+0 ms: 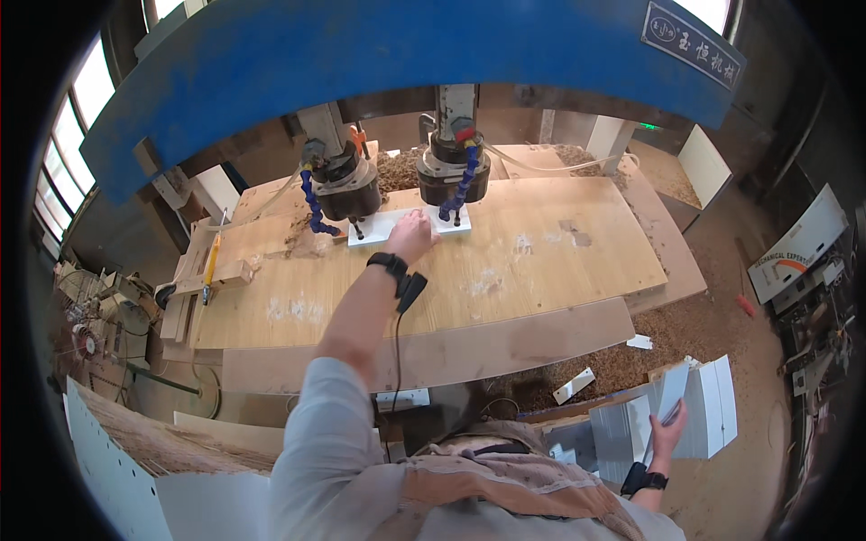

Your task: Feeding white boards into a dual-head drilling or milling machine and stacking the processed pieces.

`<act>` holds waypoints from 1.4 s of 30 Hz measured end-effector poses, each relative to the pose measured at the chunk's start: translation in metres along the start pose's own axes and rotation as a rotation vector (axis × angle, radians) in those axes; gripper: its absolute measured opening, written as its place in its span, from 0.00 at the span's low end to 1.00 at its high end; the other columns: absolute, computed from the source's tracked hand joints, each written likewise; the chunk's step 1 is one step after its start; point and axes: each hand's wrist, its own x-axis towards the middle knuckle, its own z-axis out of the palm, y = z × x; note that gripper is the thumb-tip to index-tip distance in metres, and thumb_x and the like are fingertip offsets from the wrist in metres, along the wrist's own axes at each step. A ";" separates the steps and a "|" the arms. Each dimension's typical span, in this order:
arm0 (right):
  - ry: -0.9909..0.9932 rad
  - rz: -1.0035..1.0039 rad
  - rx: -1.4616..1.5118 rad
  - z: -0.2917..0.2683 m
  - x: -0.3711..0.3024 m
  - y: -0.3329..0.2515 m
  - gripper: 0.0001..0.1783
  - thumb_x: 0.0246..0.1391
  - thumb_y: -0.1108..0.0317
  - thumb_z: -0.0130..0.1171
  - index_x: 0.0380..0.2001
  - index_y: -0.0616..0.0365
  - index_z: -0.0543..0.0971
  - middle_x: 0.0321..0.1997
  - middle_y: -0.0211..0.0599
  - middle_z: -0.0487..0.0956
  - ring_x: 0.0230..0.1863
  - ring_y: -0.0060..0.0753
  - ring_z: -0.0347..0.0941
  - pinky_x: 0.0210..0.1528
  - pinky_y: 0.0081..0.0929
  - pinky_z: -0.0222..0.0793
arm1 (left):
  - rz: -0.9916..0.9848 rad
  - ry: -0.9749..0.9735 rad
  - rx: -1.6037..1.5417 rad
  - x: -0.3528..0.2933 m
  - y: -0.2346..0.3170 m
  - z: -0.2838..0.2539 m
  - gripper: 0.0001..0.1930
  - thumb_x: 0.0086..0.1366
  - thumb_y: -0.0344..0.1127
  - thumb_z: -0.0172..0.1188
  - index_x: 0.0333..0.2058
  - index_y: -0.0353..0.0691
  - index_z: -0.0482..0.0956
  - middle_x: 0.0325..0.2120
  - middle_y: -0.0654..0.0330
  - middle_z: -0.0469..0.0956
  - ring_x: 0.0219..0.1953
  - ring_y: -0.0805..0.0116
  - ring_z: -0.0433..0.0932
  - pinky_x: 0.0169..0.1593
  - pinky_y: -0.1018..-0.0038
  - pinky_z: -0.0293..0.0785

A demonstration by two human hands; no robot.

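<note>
A small white rectangular board [372,227] lies on the wooden worktable [559,261], under the tips of two dark drill heads. My left hand [412,236] reaches forward and grips this board near its middle, with its fingers bent over it. The left drill head [350,191] stands over the board's left end and the right drill head [454,176] over its right end. Down at the right, my right hand [667,427] is closed on a white panel [670,389] at a stack of similar white panels [706,410].
A blue machine beam [388,63] spans above the table. Blue segmented hoses [313,203] hang beside the drills. A yellow-handled tool [211,260] lies at the table's left. Wood chips [577,361] cover the floor at right. Large white panels [117,460] stand at lower left.
</note>
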 end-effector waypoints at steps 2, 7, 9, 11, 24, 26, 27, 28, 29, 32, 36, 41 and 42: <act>-0.011 -0.137 0.139 -0.006 0.035 -0.074 0.48 0.32 0.70 0.72 0.61 0.58 0.64 0.61 0.46 0.66 0.64 0.47 0.60 0.67 0.39 0.54 | -0.069 0.030 0.049 0.005 -0.015 0.024 0.32 0.55 0.55 0.62 0.47 0.32 0.73 0.47 0.50 0.73 0.54 0.53 0.70 0.57 0.58 0.65; -0.188 -0.531 0.281 0.017 0.082 -0.251 0.47 0.32 0.63 0.73 0.60 0.57 0.66 0.60 0.43 0.68 0.63 0.45 0.62 0.65 0.42 0.57 | -0.106 -0.243 0.051 -0.023 0.031 -0.017 0.45 0.51 0.65 0.62 0.57 0.34 0.66 0.50 0.50 0.70 0.56 0.56 0.66 0.58 0.58 0.61; -0.350 -0.717 0.239 0.059 0.089 -0.308 0.47 0.31 0.62 0.74 0.59 0.57 0.67 0.60 0.45 0.68 0.60 0.45 0.64 0.63 0.41 0.59 | -0.038 -0.104 0.073 -0.077 0.052 -0.005 0.46 0.47 0.64 0.65 0.55 0.33 0.66 0.46 0.50 0.70 0.52 0.54 0.68 0.56 0.61 0.62; -0.581 -0.811 0.302 0.111 0.087 -0.369 0.46 0.31 0.59 0.75 0.57 0.58 0.68 0.60 0.46 0.68 0.61 0.48 0.64 0.63 0.40 0.61 | -0.004 -0.121 -0.062 -0.138 0.079 -0.018 0.45 0.44 0.60 0.68 0.54 0.32 0.67 0.45 0.50 0.70 0.50 0.53 0.69 0.54 0.61 0.64; -0.804 -1.269 -0.254 0.418 0.108 -0.575 0.23 0.47 0.64 0.60 0.46 0.63 0.72 0.52 0.50 0.72 0.57 0.48 0.66 0.61 0.38 0.62 | -0.662 0.019 -0.214 -0.434 0.132 -0.175 0.37 0.36 0.43 0.75 0.52 0.50 0.76 0.47 0.50 0.70 0.49 0.51 0.70 0.52 0.59 0.65; -0.833 -1.305 -0.206 0.420 0.098 -0.587 0.25 0.48 0.63 0.59 0.48 0.65 0.70 0.53 0.51 0.72 0.58 0.48 0.67 0.62 0.38 0.62 | -0.864 0.043 -0.135 -0.483 0.148 -0.185 0.39 0.35 0.42 0.75 0.53 0.50 0.76 0.48 0.51 0.70 0.49 0.51 0.71 0.52 0.60 0.66; -0.820 -1.334 -0.190 0.417 0.097 -0.588 0.27 0.49 0.63 0.59 0.51 0.66 0.69 0.55 0.53 0.71 0.59 0.48 0.66 0.63 0.38 0.61 | -0.987 0.073 -0.064 -0.506 0.161 -0.189 0.40 0.34 0.42 0.75 0.53 0.50 0.75 0.49 0.51 0.70 0.49 0.51 0.71 0.52 0.60 0.67; -0.741 -1.348 -0.109 0.426 0.105 -0.577 0.33 0.50 0.62 0.59 0.57 0.67 0.65 0.60 0.55 0.68 0.63 0.49 0.62 0.66 0.37 0.58 | -1.071 0.103 -0.047 -0.525 0.164 -0.193 0.39 0.35 0.42 0.75 0.53 0.49 0.75 0.49 0.50 0.71 0.50 0.50 0.71 0.53 0.61 0.67; -0.844 -1.260 -0.172 0.433 0.121 -0.572 0.35 0.54 0.61 0.57 0.61 0.67 0.61 0.66 0.54 0.61 0.69 0.48 0.55 0.70 0.35 0.50 | -1.120 0.101 -0.035 -0.537 0.166 -0.198 0.39 0.35 0.42 0.75 0.53 0.49 0.75 0.49 0.50 0.71 0.50 0.50 0.71 0.53 0.61 0.67; -0.785 -1.241 -0.110 0.436 0.122 -0.562 0.39 0.53 0.62 0.60 0.64 0.65 0.57 0.67 0.54 0.60 0.69 0.48 0.55 0.69 0.35 0.51 | -1.303 0.139 0.126 -0.566 0.157 -0.210 0.37 0.39 0.43 0.74 0.53 0.50 0.76 0.50 0.50 0.70 0.51 0.51 0.70 0.54 0.59 0.66; -0.956 -1.223 0.285 0.372 0.073 -0.555 0.37 0.53 0.64 0.62 0.64 0.59 0.59 0.62 0.52 0.67 0.63 0.50 0.63 0.64 0.37 0.59 | -1.278 0.144 0.240 -0.615 0.140 -0.192 0.35 0.42 0.41 0.73 0.53 0.48 0.75 0.51 0.51 0.69 0.53 0.51 0.68 0.55 0.58 0.65; -0.678 -1.074 0.514 0.213 0.077 -0.460 0.16 0.56 0.70 0.59 0.48 0.62 0.77 0.44 0.43 0.82 0.47 0.36 0.78 0.53 0.30 0.70 | -1.273 0.175 0.339 -0.615 0.127 -0.179 0.34 0.43 0.37 0.73 0.53 0.45 0.74 0.51 0.52 0.67 0.54 0.49 0.65 0.56 0.56 0.64; -0.516 -1.014 0.489 0.190 0.094 -0.421 0.14 0.57 0.71 0.58 0.46 0.63 0.78 0.40 0.42 0.82 0.44 0.32 0.79 0.49 0.27 0.72 | -1.321 0.186 0.328 -0.604 0.126 -0.178 0.33 0.43 0.36 0.73 0.52 0.44 0.75 0.50 0.52 0.67 0.53 0.49 0.65 0.55 0.56 0.64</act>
